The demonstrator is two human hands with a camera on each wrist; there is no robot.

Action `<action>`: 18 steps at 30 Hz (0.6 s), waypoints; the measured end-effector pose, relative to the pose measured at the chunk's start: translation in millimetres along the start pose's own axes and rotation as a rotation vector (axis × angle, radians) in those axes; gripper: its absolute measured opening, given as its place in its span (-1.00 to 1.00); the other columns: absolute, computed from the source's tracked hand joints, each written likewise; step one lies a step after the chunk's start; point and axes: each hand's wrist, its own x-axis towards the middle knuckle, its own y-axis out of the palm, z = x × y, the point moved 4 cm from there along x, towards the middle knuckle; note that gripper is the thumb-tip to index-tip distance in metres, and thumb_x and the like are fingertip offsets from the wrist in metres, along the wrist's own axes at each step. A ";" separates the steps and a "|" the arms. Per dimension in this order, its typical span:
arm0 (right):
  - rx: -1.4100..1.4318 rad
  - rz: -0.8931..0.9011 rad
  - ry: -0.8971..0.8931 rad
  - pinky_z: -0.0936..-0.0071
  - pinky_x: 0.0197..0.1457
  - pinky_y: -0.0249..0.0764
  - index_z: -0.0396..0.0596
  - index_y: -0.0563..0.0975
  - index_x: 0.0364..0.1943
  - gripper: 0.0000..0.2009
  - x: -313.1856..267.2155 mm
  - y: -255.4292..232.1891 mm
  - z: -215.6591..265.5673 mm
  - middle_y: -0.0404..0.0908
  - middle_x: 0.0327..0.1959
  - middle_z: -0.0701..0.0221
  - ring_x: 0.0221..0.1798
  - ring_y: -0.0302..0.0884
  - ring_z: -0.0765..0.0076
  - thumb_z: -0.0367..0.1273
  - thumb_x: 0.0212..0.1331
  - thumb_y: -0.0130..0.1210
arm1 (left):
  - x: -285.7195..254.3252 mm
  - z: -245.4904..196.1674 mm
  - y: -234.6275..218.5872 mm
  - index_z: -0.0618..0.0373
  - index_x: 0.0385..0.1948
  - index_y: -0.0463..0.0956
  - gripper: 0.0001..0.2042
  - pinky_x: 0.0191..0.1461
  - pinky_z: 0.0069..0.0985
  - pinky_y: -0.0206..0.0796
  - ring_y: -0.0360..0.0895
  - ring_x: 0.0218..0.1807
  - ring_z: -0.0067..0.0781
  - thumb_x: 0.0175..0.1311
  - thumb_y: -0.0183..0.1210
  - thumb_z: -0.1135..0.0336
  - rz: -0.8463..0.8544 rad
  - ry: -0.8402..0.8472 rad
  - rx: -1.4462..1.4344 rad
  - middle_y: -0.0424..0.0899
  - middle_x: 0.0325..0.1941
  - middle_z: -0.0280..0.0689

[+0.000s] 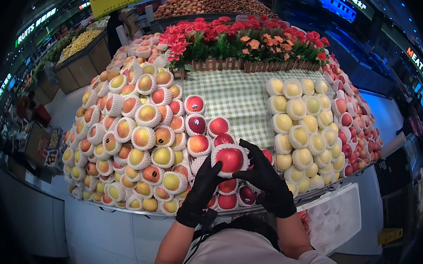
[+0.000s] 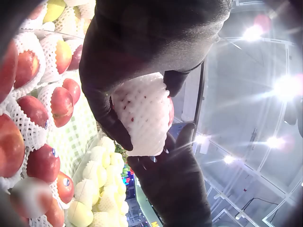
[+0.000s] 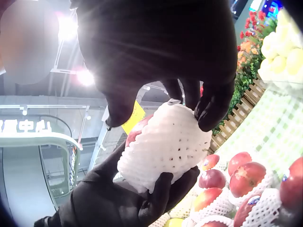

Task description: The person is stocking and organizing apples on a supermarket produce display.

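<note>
A red apple [image 1: 230, 160] in a white foam net [image 3: 163, 146] is held up over the front of the fruit display. My black-gloved left hand [image 1: 204, 186] grips it from the left, fingers and thumb around the net in the left wrist view. From the other side my right hand [image 1: 268, 180], also gloved in black, curls its fingers to the net. Its thumb stands apart from the apple in the right wrist view. Below and behind are more red apples [image 1: 198, 144], several in nets, one bearing a round sticker.
Netted yellow-red apples [image 1: 139, 136] are heaped on the left, pale yellow fruit [image 1: 299, 136] in rows on the right. A green checked cloth [image 1: 236, 94] lies between them. Flowers behind a small wooden fence [image 1: 217, 64] line the back. A white bin [image 1: 333, 216] holding foam nets stands lower right.
</note>
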 end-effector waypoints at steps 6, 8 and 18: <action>0.154 -0.047 0.261 0.47 0.00 0.51 -0.09 0.28 0.34 -0.41 -2.5 -7.6 -37.2 0.50 0.13 0.36 -0.04 0.49 0.49 -0.42 0.21 0.19 | 0.8 10.2 -9.1 0.16 0.38 0.09 -0.42 0.32 -0.29 0.33 0.38 0.33 -0.23 0.42 0.04 0.12 0.033 0.031 -0.073 0.33 0.35 -0.14; 0.176 -0.048 0.270 0.47 0.01 0.49 -0.08 0.30 0.32 -0.43 -3.9 -6.7 -39.7 0.54 0.05 0.35 -0.07 0.51 0.50 -0.40 0.22 0.20 | 2.6 14.4 -11.4 0.16 0.38 0.09 -0.42 0.36 -0.29 0.29 0.36 0.34 -0.23 0.43 0.03 0.11 0.053 0.064 -0.009 0.31 0.36 -0.14; 0.246 -0.109 0.206 0.42 0.24 0.37 -0.17 0.37 0.25 -0.53 -10.4 5.0 -37.1 0.52 0.14 0.33 0.15 0.47 0.42 -0.39 0.26 0.14 | 3.3 25.4 -10.9 0.22 0.28 0.25 -0.46 0.38 -0.33 0.24 0.42 0.27 -0.30 0.45 -0.03 -0.02 -0.047 0.003 -0.233 0.45 0.26 -0.17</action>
